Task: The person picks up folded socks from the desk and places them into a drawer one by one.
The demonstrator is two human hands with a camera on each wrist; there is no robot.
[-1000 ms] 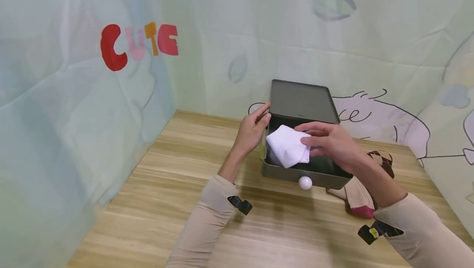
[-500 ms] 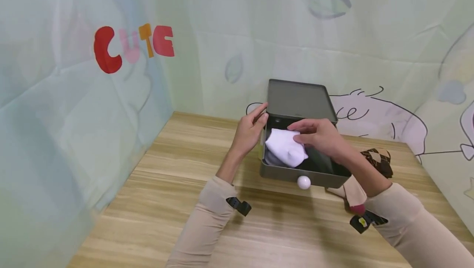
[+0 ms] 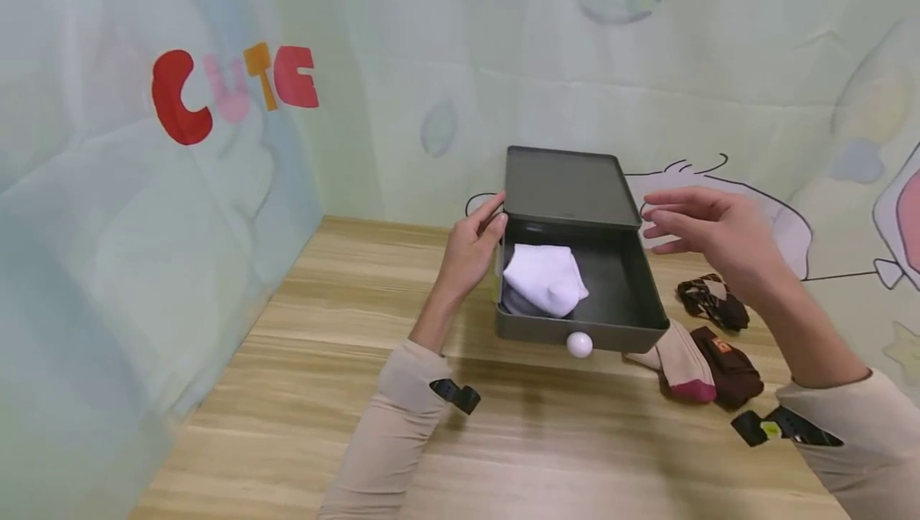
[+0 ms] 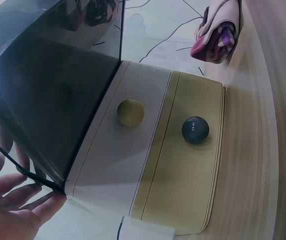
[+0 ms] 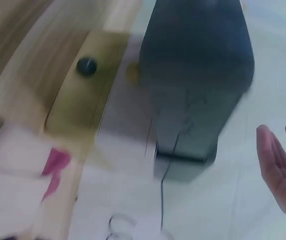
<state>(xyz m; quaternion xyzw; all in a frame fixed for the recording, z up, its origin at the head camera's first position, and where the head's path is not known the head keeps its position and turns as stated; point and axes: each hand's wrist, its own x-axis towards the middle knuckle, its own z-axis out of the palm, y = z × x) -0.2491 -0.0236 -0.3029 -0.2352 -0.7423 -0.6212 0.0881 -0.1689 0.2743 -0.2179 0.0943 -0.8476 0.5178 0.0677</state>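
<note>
A dark grey box [image 3: 621, 276] stands with its lid [image 3: 564, 188] tilted back, a white knob [image 3: 579, 344] on its front. In its left half lies a folded white sock [image 3: 541, 274], with something greyish under it. My left hand [image 3: 467, 256] touches the box's left side near the lid, its fingers extended; in the left wrist view the fingertips [image 4: 50, 205] meet the box's edge. To the right of the lid my right hand [image 3: 719, 228] hovers in the air, fingers spread and holding nothing.
Under the dark box are a pale box [image 4: 115, 145] and a yellow one [image 4: 185, 175], each with a knob. Right of the stack, the wooden table [image 3: 345, 312] bears a beige sock with a magenta toe [image 3: 686, 360], a dark brown sock [image 3: 729, 368] and a black patterned bundle [image 3: 711, 300].
My right hand lowered the white sock into the box, let go of it and moved off to the right. The left hand stayed at the box's left side.
</note>
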